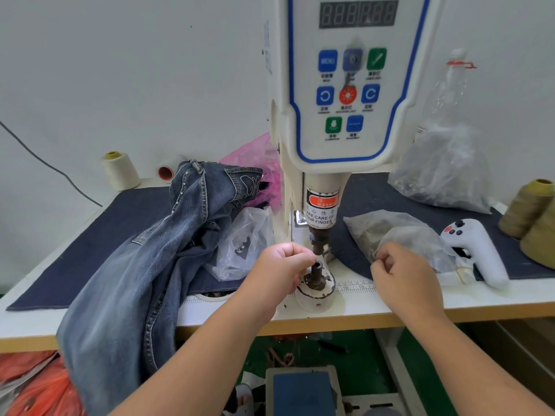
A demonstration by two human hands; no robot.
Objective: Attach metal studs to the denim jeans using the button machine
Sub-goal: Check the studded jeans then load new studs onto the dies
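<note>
The left hand (282, 265) had its fingertips pinched together at the button machine (339, 115)'s lower die (316, 273), near the bench's front edge. The right hand (402, 271), curled, pinched a clear plastic bag (399, 235). The denim jeans (168, 235) hung over the front edge.

I see a white handheld controller (477, 250) on the counter (420, 304) right of my right hand, olive thread cones (531, 217) beyond it, and a cream spool (120, 171) far left.

place: garment workshop | signs: button machine (345, 115) with a keypad and finger-warning label (partly in Chinese) | thread cones (120, 171) against the wall | worktable (390, 307) with a printed ruler | jeans (144, 265) heaped on it | bags of metal parts (444, 166)
</note>
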